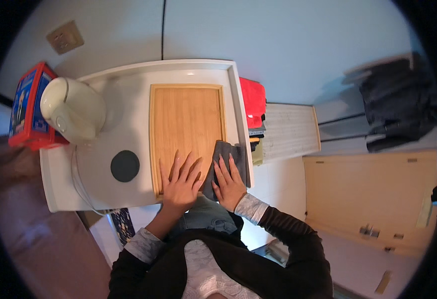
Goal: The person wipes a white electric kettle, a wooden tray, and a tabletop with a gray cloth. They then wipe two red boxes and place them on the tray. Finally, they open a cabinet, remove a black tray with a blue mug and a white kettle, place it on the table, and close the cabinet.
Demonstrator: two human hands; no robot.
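Note:
My left hand (180, 185) lies with spread fingers on the near end of a rectangular wooden tray or board (188, 119) with a raised rim. To its right, my right hand (228, 183) rests flat, fingers slightly apart, on a dark grey cloth (239, 159). The cloth covers the board's near right corner and reaches the white tabletop beside it. Both the board and the cloth are on a white table with a raised edge (136, 70). A round dark coaster or mat (125, 166) lies left of the board.
A cream electric kettle (86, 108) stands at the table's left, its pale cord (78, 179) running over the near edge. Behind it is a red and blue box (31, 108). Red fabric (253, 101) and other folded items lie beyond the right edge. Dark clothing (394, 97) hangs far right.

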